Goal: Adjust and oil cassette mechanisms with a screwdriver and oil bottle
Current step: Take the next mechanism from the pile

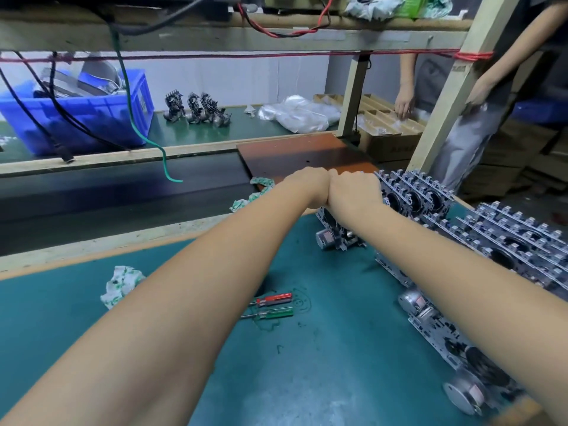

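Observation:
My left hand (307,186) and my right hand (353,190) reach forward side by side, touching, over an upright cassette mechanism (336,236) on the green mat (322,348). Both hands grip its top; the fingers curl over the far side and are hidden. A red-handled screwdriver (275,299) and a green-handled screwdriver (272,313) lie loose on the mat between my forearms. I see no oil bottle.
Rows of upright cassette mechanisms (519,241) line the right of the mat, with more (415,196) beside my right hand. Crumpled paper (123,285) lies at left. Beyond are a brown board (301,155), a blue bin (80,118), a wooden post (455,87) and another person's hand (404,103) at a cardboard box.

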